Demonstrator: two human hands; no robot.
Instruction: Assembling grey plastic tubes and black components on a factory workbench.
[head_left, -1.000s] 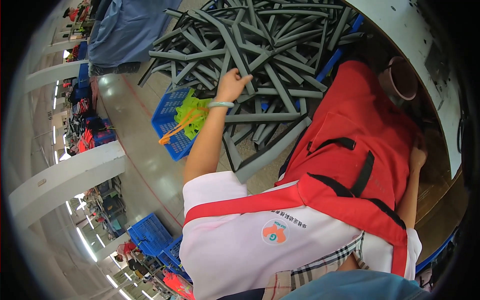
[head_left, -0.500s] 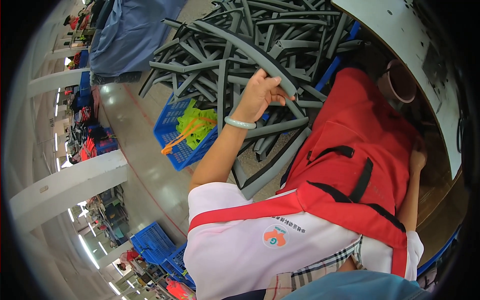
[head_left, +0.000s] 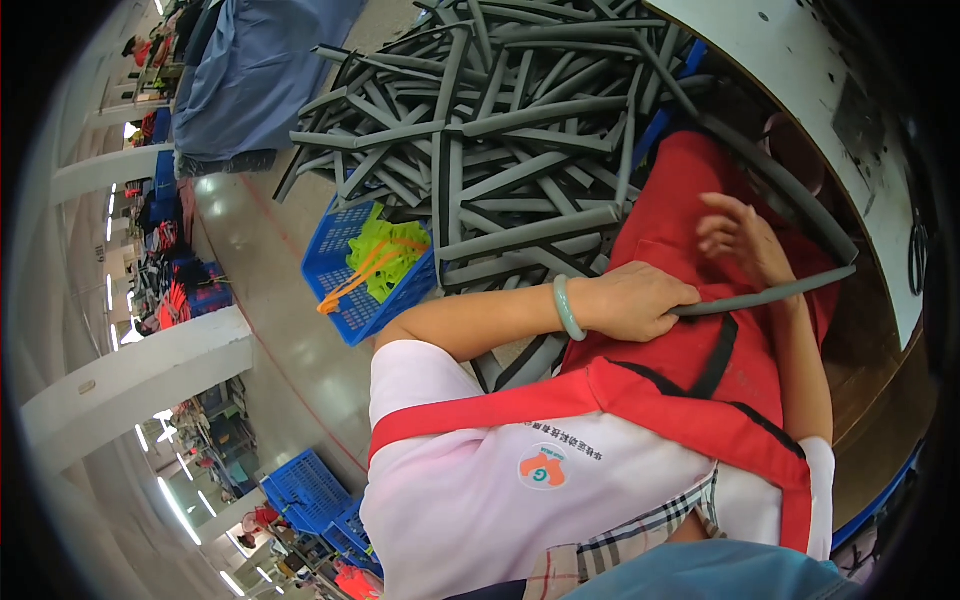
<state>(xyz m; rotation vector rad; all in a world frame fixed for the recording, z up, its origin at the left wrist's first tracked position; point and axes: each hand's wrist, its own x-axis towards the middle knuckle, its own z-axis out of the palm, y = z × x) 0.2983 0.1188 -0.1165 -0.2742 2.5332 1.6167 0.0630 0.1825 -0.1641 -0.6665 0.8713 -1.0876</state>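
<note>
My left hand (head_left: 640, 300), with a pale green bangle (head_left: 569, 308) on its wrist, is closed on one end of a long grey foam strip (head_left: 775, 293) over my lap. The strip crosses my right wrist, bends sharply near the table edge and runs back up towards the pile. My right hand (head_left: 742, 238) hovers above the red apron (head_left: 680, 190), its fingers loosely curled, apart and slightly blurred, with nothing seen in them. Ahead of me lies a large tangled heap of grey and black foam strips (head_left: 530, 130).
A blue plastic crate (head_left: 370, 325) with neon yellow fabric and an orange cord stands left of the heap. Blue cloth (head_left: 260, 80) hangs behind it. A white tabletop (head_left: 790, 70) curves along the right, above a partly hidden round bin (head_left: 800, 165). More blue crates (head_left: 305, 490) stand lower left.
My left hand has moved right and nearer, from the heap to my lap, bringing a foam strip across. My right hand has risen from the apron's right edge to over its middle.
</note>
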